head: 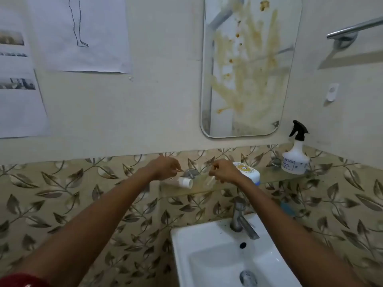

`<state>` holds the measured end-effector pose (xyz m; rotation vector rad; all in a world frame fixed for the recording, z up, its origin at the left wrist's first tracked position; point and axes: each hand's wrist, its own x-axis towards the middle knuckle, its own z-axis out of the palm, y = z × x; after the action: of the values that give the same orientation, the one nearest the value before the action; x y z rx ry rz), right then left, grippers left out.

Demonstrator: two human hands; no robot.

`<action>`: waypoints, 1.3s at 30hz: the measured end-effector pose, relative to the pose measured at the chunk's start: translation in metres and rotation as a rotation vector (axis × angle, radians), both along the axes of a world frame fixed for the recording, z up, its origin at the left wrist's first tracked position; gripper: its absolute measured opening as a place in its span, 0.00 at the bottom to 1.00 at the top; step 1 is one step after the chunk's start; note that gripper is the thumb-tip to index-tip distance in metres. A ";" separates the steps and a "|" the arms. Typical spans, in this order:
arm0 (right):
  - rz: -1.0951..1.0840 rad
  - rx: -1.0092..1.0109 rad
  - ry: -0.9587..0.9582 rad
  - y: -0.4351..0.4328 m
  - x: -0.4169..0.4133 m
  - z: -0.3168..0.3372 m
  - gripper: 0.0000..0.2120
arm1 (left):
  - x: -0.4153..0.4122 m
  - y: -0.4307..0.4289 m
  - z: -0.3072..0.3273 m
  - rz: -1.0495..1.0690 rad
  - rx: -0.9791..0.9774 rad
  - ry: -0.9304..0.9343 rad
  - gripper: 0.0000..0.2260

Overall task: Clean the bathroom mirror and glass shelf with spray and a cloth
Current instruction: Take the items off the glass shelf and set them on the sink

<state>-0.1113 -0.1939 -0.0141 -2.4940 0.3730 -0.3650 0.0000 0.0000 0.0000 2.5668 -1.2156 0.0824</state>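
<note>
The mirror [248,65] hangs on the wall, smeared with brown streaks and spots. Below it runs the glass shelf [275,176], stained in its middle. A clear spray bottle [296,156] with a black trigger stands at the shelf's right end. My left hand [165,168] hovers over the shelf's left part, its fingertips pinched on a thin stick. My right hand [223,171] is over the middle, also pinching a small stick. A small tube with a white cap [185,181] lies under my left hand. A white bottle [249,171] lies behind my right hand. No cloth is in view.
A white sink [186,245] with a metal tap [240,220] sits below the shelf. A towel rail [352,27] is at the upper right. Paper sheets [93,38] hang on the left wall. Something blue [288,209] shows under the shelf.
</note>
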 end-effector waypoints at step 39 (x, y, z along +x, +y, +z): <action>-0.299 0.104 -0.049 0.011 0.024 -0.016 0.33 | 0.000 -0.048 -0.044 0.620 0.118 0.143 0.43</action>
<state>-0.0873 -0.1834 -0.0298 -2.3251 0.7292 -0.5109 0.0003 -0.0478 -0.0442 2.8974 -0.3524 -0.0428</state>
